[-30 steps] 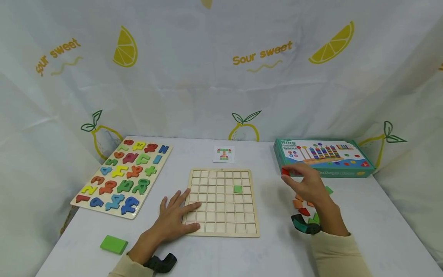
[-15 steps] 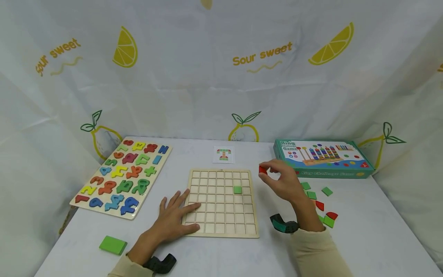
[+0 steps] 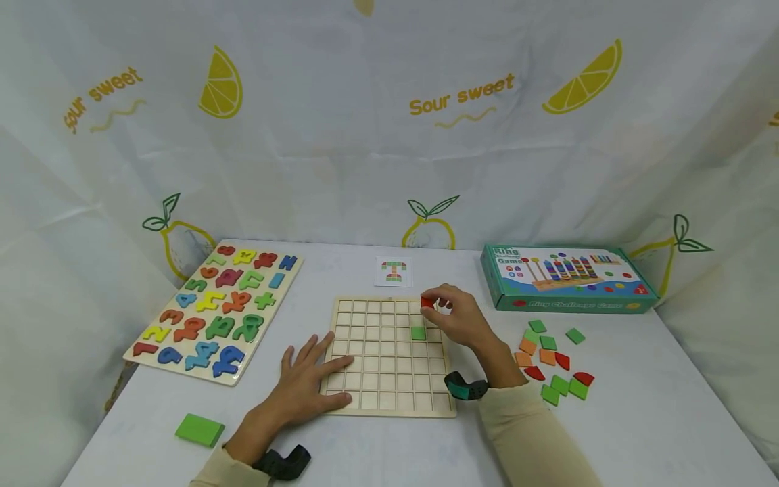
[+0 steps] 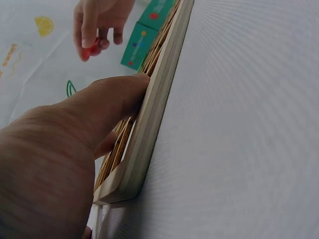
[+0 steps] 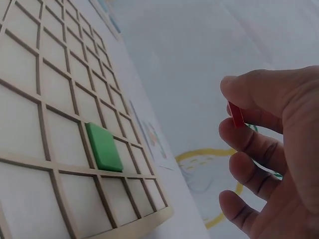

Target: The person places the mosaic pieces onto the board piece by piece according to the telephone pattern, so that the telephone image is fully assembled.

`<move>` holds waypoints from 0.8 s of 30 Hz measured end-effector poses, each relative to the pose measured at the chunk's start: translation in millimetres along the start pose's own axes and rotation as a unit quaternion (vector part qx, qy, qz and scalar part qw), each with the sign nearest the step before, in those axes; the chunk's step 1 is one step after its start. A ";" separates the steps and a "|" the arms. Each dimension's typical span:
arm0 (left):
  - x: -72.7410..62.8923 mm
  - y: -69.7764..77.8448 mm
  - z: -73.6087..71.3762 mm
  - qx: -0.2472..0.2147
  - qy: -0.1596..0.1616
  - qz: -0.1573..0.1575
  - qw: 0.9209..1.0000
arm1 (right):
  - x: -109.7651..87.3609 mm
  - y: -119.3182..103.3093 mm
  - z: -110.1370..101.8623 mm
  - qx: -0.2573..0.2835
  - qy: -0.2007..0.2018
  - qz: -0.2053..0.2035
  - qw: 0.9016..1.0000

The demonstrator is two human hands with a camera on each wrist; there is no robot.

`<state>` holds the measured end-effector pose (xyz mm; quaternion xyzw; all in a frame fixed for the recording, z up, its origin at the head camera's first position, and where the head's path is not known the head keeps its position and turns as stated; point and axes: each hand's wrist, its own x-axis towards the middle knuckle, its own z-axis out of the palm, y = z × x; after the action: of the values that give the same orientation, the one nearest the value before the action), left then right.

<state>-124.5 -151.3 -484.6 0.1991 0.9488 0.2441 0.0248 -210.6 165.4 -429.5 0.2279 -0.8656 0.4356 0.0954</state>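
Note:
A wooden grid board point(image 3: 387, 365) lies in the middle of the table, with one green square tile point(image 3: 418, 333) in a cell toward its upper right. My left hand point(image 3: 307, 382) rests on the board's left side, fingers spread and straight; the left wrist view shows the thumb point(image 4: 112, 97) along the frame. Over the board's far right corner, my right hand point(image 3: 459, 318) pinches a red tile point(image 3: 427, 303) between thumb and fingers. In the right wrist view the red tile point(image 5: 235, 114) is seen edge-on, above the board's surface.
Loose green, orange and red tiles point(image 3: 548, 357) lie right of the board. Behind it is a pattern card point(image 3: 393, 272). A game box point(image 3: 569, 279) stands back right, a number puzzle point(image 3: 219, 311) at left, and a green block point(image 3: 199, 431) front left.
My right hand has carried the red tile leftward from beside the game box to over the board's far right corner. The left hand has stayed in place.

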 end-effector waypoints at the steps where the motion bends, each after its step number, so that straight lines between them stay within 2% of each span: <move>1: -0.2 -0.1 0.0 0.000 -0.001 -0.001 1.000 | 0.9 1.1 2.8 0.002 -0.005 0.007 1.000; 10: 0.1 0.1 -0.6 -0.003 -0.002 -0.003 1.000 | 5.7 13.5 17.0 0.010 -0.048 0.073 0.996; 15: 0.1 -0.1 -0.4 -0.001 0.000 -0.005 1.000 | 7.6 20.8 22.7 -0.007 -0.073 0.115 0.991; 19: 0.0 -0.1 0.1 -0.001 0.000 -0.005 1.000 | 8.8 23.8 26.7 -0.030 -0.086 0.114 0.989; 24: -0.2 -0.5 0.8 0.000 0.001 -0.004 1.000 | 10.6 26.8 30.9 -0.058 -0.101 0.091 0.989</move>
<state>-124.4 -151.4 -485.6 0.1946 0.9496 0.2446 0.0246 -231.6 151.3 -463.3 0.1853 -0.9116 0.3663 -0.0193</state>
